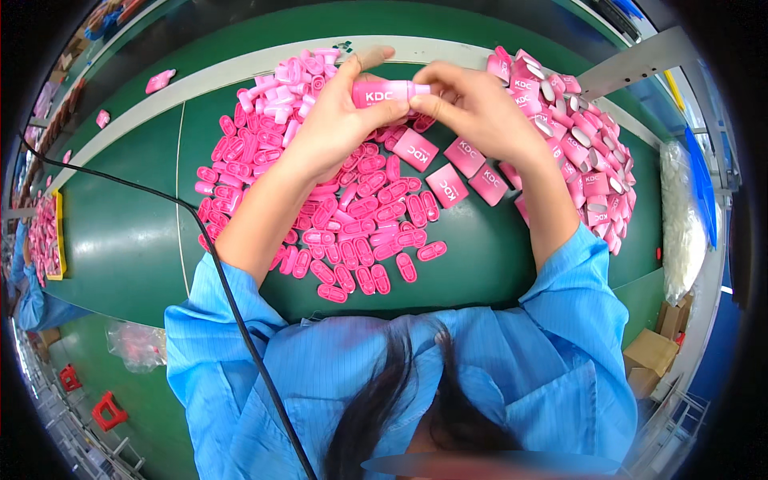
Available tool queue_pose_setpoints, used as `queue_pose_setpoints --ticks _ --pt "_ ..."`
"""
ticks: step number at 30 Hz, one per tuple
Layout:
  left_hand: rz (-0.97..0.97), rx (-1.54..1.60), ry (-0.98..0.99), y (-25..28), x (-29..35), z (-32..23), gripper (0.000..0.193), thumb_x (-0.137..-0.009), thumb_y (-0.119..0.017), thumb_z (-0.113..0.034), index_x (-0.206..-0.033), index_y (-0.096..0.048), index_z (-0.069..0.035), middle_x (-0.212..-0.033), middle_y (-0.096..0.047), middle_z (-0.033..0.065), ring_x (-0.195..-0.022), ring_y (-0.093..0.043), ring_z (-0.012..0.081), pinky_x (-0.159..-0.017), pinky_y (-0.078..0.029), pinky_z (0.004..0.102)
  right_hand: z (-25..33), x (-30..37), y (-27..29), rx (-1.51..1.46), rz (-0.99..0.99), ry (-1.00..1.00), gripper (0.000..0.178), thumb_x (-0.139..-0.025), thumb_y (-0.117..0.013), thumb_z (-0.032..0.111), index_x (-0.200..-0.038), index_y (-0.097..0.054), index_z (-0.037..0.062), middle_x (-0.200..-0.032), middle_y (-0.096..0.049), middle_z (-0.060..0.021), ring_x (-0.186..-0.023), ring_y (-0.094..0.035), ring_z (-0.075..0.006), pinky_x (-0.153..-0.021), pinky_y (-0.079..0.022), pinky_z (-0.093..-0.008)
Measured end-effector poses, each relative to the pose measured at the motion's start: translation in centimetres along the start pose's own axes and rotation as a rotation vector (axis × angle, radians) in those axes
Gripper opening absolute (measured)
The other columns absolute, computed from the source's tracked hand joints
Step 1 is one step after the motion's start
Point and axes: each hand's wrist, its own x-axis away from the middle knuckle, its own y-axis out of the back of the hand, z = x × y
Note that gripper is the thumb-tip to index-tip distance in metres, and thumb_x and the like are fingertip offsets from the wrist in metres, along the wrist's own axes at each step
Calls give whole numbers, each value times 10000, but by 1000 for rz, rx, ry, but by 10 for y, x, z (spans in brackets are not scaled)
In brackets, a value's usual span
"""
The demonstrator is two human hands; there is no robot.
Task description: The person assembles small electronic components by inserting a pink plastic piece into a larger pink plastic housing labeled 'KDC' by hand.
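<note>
My left hand (332, 120) is closed around a flat pink casing (380, 95) with white printing, held level above the table. At the casing's right end, my right hand (490, 112) pinches a small light-pink nozzle-shaped piece (421, 90) between thumb and fingers; it meets the casing there. Below my hands spreads a heap of bright-pink oval parts (368, 210) with hollow insides. Beside my left hand lies a pile of light-pink nozzle-shaped pieces (282, 98). Several loose pink casings (447, 186) lie below my right hand.
At the right is a big pile of pink casings (596, 156), close to a metal post (640, 60). A black cable (192, 210) crosses the left side. Past the pale rail (220, 78), a few pink pieces (160, 81) lie on a green surface. A clear bag (682, 220) hangs at right.
</note>
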Motion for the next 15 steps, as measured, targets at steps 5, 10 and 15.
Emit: queue_pose_setpoints --ticks 5,10,15 --pt "-38 -10 -43 5 -12 -1 876 -730 -687 -115 -1358 -98 44 -1179 -420 202 -964 -533 205 -743 -482 269 -7 -13 2 -427 33 -173 202 -829 -604 192 -901 -587 3 -720 -595 -26 -611 -552 -72 -531 -437 -186" --pt "-300 -471 -377 7 -25 0 700 -738 -659 -126 -1314 -276 -21 -1122 -470 173 -977 -511 225 -768 -454 309 -46 -60 29 -516 -57 -277 221 -800 -627 171 -869 -607 -38 -705 -611 -59 -598 -577 -99 -538 -483 -203" --pt "368 -1112 -624 -18 5 1 296 -729 -501 20 -1012 -576 -22 -1059 -556 117 -1001 -516 280 -856 -418 371 -108 -84 35 -498 -304 -521 217 -822 -596 135 -930 -600 -53 -774 -620 -47 -604 -580 -79 -549 -481 -168"
